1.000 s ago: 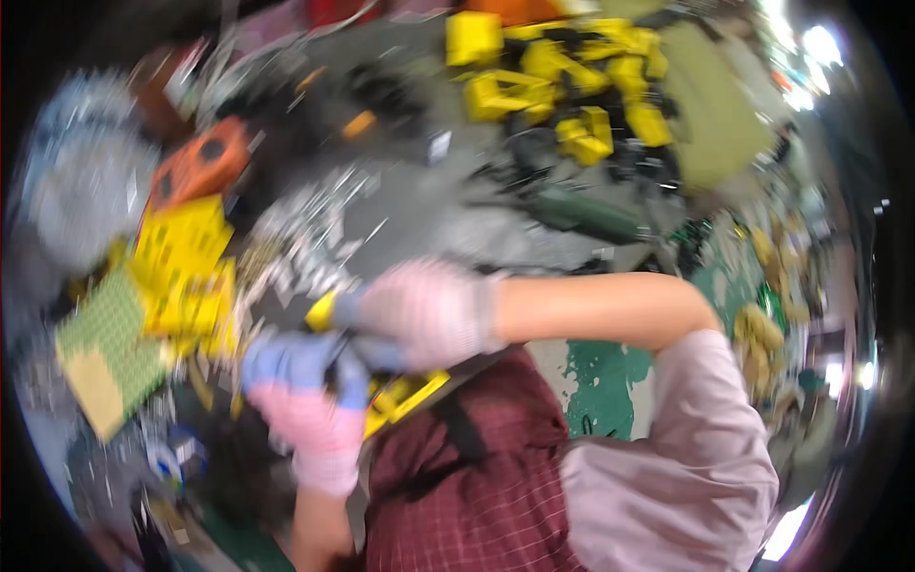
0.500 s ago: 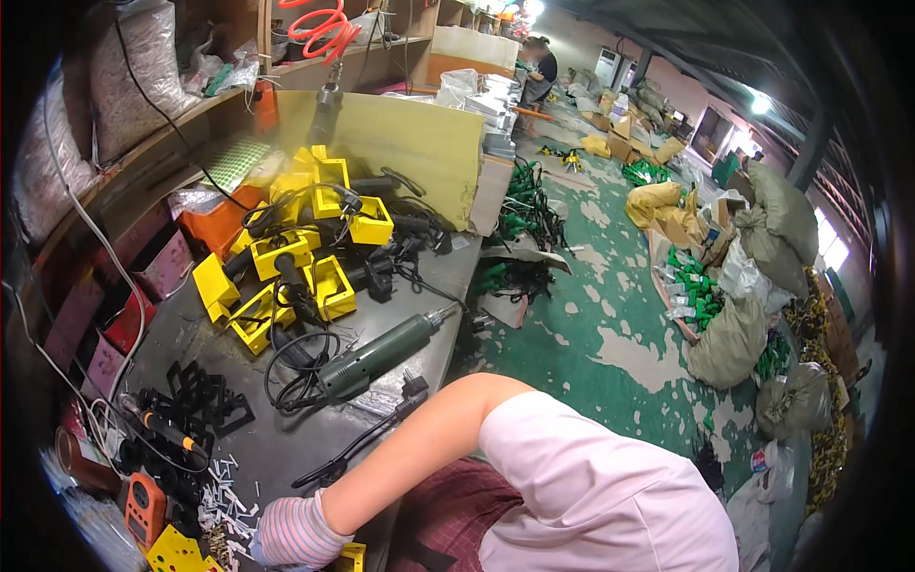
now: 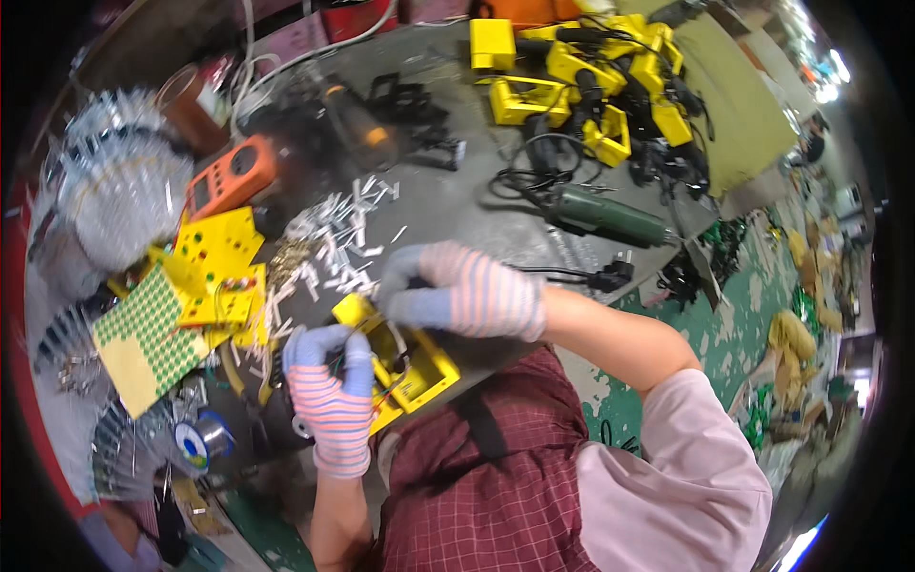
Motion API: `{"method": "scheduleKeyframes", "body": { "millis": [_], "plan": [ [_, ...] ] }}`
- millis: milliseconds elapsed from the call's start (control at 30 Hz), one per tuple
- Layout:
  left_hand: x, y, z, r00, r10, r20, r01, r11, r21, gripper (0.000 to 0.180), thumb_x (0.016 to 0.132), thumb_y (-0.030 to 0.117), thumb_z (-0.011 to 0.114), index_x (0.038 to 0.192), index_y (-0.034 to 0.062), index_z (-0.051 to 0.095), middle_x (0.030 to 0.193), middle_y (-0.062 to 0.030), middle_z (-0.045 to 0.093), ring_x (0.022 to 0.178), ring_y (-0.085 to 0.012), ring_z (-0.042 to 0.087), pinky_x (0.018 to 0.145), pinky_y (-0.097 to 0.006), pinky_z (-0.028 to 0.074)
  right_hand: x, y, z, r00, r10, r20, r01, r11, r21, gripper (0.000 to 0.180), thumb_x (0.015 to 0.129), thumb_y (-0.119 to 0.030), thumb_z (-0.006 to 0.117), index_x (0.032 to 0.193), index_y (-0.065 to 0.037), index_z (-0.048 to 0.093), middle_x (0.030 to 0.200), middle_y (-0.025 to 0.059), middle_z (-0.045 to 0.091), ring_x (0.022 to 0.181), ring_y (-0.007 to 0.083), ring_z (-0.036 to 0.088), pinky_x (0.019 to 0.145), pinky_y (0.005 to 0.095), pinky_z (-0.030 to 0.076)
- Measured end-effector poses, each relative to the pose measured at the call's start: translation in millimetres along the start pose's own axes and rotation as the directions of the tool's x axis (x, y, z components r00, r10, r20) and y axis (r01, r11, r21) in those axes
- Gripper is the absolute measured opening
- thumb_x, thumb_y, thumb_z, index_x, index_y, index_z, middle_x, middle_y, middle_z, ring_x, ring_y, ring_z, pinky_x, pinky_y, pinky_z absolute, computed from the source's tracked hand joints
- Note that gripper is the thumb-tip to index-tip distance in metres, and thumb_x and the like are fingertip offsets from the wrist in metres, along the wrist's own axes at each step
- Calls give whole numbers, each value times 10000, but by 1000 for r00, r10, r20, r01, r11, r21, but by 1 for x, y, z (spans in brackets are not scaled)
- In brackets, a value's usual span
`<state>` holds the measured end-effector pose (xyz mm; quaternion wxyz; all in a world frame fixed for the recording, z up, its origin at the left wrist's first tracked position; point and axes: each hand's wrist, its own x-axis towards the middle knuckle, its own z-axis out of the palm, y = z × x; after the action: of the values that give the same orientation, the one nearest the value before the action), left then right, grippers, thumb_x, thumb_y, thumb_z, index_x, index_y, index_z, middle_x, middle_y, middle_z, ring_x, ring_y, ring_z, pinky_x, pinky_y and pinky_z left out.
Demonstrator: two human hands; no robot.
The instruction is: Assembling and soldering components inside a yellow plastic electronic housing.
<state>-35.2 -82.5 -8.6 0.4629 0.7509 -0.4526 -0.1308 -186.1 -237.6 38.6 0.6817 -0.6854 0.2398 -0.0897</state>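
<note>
The person sits at a grey workbench [image 3: 477, 219] and both hands wear striped gloves with blue fingertips. The left hand [image 3: 329, 396] has its fingers curled tight around the near edge of a yellow plastic case [image 3: 405, 367], which sits at the front of the bench, right by the person's chest. Thin coloured wires [image 3: 386, 386] poke out of the case. The right hand [image 3: 462, 291] rests on the far end of the same case with its fingers bent down over it; whether it pinches something small I cannot tell. Little white tube pieces [image 3: 338, 238] lie scattered on the bench just past the hands. To the left are flat yellow boards [image 3: 214, 253] and a green dotted sheet [image 3: 143, 329]. An orange meter [image 3: 229, 176] lies farther back. A green power tool [image 3: 610, 217] with a black cord lies to the right, and more yellow cases [image 3: 591, 86] are piled far behind it.
</note>
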Motion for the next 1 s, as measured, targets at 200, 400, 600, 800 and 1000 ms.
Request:
{"method": "scheduleKeyframes", "body": {
  "millis": [200,400,600,800,1000],
  "plan": [
    [-6,-8,-8,995,-93,-23,90,990,-108,72,846,85,698,855,40,643,786,-85,640,748,-252,593,914,-406,459,0,1,14,993,11,-114,-1,997,81,216,883,-222,644,900,-6,657,790,66,641,759,125,573,724,296,493],
    [-9,-16,-8,1000,17,-15,-20,981,-191,98,896,53,679,960,44,606,835,5,594,727,-53,519,659,-217,444,-4,-8,17,992,55,-114,-55,998,4,177,942,-212,626,963,-37,622,822,-4,587,747,62,511,676,230,448],
    [-8,-14,-9,994,-96,49,106,944,-313,131,895,56,689,997,47,607,858,1,601,749,-56,533,678,-214,453,3,-4,21,994,85,-66,-78,991,105,186,942,-233,630,968,-49,615,831,4,609,699,62,555,619,229,461],
    [-9,-16,-7,999,-35,25,41,957,-289,138,898,65,691,1008,50,609,878,-7,609,761,-58,538,689,-216,462,7,-19,22,975,216,-40,-207,964,168,170,852,-170,648,948,-30,647,762,29,647,562,85,604,493,229,481],
    [-7,-13,-9,994,-89,63,104,950,-296,128,899,49,683,1003,45,608,865,-10,611,755,-63,549,683,-222,471,0,-20,12,969,235,-70,-236,972,-2,220,875,-230,640,1000,-49,656,730,20,638,586,66,567,515,208,445]
  ]
}}
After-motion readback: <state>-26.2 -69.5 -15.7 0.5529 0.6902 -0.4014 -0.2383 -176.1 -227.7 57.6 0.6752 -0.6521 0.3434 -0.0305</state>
